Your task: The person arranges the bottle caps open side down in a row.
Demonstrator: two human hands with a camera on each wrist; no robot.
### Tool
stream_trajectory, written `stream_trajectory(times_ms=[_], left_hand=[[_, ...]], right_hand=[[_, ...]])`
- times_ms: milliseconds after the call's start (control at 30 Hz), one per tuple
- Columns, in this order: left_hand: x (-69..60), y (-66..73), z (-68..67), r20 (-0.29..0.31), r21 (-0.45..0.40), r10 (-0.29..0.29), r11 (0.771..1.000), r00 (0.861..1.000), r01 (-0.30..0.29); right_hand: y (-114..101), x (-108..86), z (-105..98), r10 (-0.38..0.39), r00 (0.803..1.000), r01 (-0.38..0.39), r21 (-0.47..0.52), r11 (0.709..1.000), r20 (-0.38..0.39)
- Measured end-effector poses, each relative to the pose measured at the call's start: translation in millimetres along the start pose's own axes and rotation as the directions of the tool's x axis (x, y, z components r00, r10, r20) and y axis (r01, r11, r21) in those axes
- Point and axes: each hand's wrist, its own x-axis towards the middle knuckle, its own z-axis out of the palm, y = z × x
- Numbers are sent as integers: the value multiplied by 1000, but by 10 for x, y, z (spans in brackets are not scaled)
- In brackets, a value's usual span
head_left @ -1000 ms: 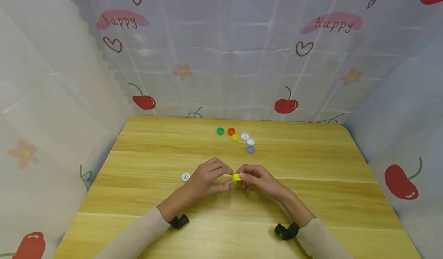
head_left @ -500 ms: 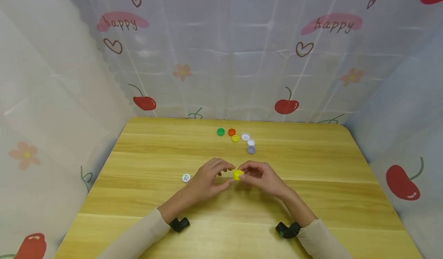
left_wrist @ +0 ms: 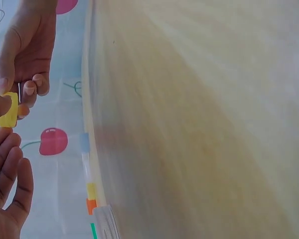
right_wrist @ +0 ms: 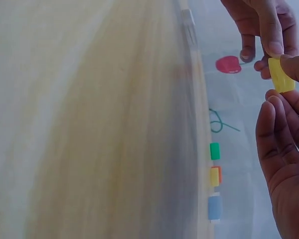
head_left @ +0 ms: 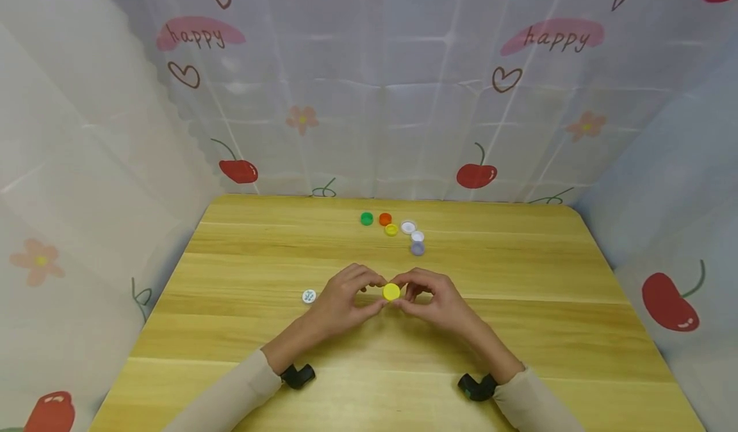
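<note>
A yellow bottle cap [head_left: 391, 291] is held up above the middle of the table, its round flat face turned towards the head camera. My left hand [head_left: 344, 296] pinches its left side between thumb and fingertips, and my right hand [head_left: 437, 299] pinches the opposite side. Both wrist views show the cap edge-on, as a yellow cap rim [left_wrist: 9, 113] in the left one and a ribbed yellow side [right_wrist: 280, 75] in the right. To the left of my left hand lies a white disc [head_left: 309, 296] with a bluish-green pattern.
Towards the table's back lie a green cap [head_left: 366, 218], an orange cap [head_left: 385, 218], another yellow cap [head_left: 391, 229], two white caps [head_left: 408, 227] and a greyish-purple cap [head_left: 418, 249]. A printed curtain [head_left: 380, 124] hangs behind the wooden table [head_left: 242, 252].
The yellow cap has turned from side-on to face-on in the head view. Half a second ago my left fingertips were spread off it; now they touch it. The other caps have stayed put.
</note>
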Motion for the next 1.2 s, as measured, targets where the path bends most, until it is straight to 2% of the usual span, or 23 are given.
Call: stream_trajectory(times_ms=[133,233,367,500,667,867,933,1033,1200], left_hand=[[3,14,-46,38,-6,-24,1000,999,24],[-2,13,-122,105,15,-54,998,993,53],[-65,-41,-241,197,97,-110,991,974,92],[-143,-166,-311,245,150,-165,980,955,131],[-133,-321,-294,280,148,-225,971,933,190],[-127,-450,-241,308,162,-288,955,907,248],[-116,-478,-238,316,156,-293,954,903,255],[-96,-500,-243,332,149,-293,955,897,257],[-100,-522,-248,350,151,-306,951,885,269]], right_hand=[[9,2,16,-9,1000,9,-30,999,15],[-43,34,41,10,999,-6,-87,996,46],[-142,147,152,63,989,-35,-202,979,136],[-181,314,301,132,966,-58,-310,949,222],[-128,455,404,220,952,-108,-439,892,213],[-37,532,472,241,948,-101,-523,847,207],[-22,548,483,240,947,-89,-545,834,212],[-16,563,490,236,947,-79,-557,827,216],[-17,570,510,238,946,-85,-540,838,221]])
